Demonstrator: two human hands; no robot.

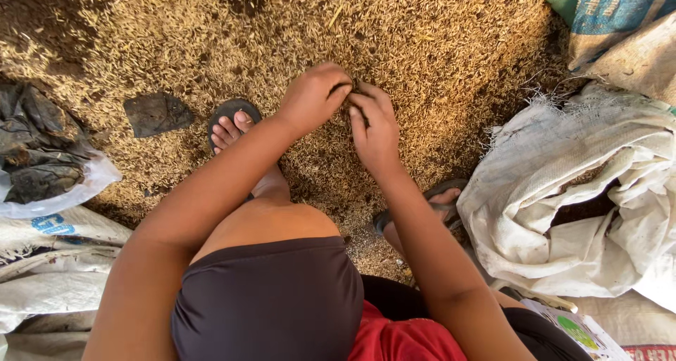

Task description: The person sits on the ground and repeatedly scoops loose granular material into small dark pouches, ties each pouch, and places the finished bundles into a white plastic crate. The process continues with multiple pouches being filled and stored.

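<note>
At frame centre your left hand (313, 97) and right hand (373, 125) pinch together, apparently holding dry golden husked grain (436, 44).

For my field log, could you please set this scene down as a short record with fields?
setting: ground covered with loose husked grain
left hand: fingers bent, pinching at something small together with the right; what is held cannot be told
right hand: fingertips meeting the left hand just above the grain
feet: left foot in a dark sandal on the grain; second sandal partly hidden by the right forearm
right side: open white woven sack with grain inside
left side: dark crumpled sheet, flat white sacks
</note>
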